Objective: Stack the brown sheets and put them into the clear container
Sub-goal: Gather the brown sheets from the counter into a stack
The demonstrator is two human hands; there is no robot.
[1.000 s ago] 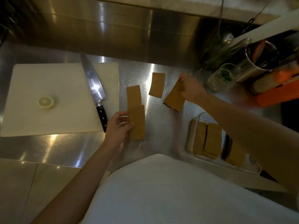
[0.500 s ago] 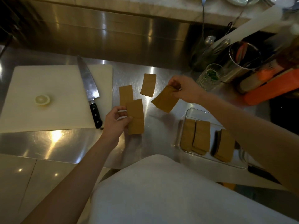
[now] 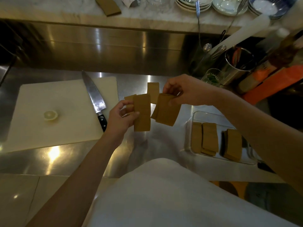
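My left hand [image 3: 120, 116] grips a brown sheet [image 3: 142, 112] upright above the steel counter, with a second sheet [image 3: 130, 98] behind it. My right hand [image 3: 185, 91] pinches a small stack of brown sheets [image 3: 167, 112] by its top edge, held just right of the left hand's sheets. One more brown sheet [image 3: 153, 90] lies on the counter behind both hands. The clear container [image 3: 211, 116] sits at the right under my right forearm and holds three piles of brown sheets [image 3: 208, 138].
A white cutting board [image 3: 57, 99] at the left carries a lemon half [image 3: 50, 115] and a large knife [image 3: 95, 99]. Utensil pots [image 3: 237, 63], a glass [image 3: 213, 76] and orange items [image 3: 278, 79] crowd the back right. Another brown sheet [image 3: 108, 5] and bowls rest on the upper shelf.
Both hands have lifted their sheets off the counter and brought them together in the middle. The view has tilted upward, revealing the upper shelf.
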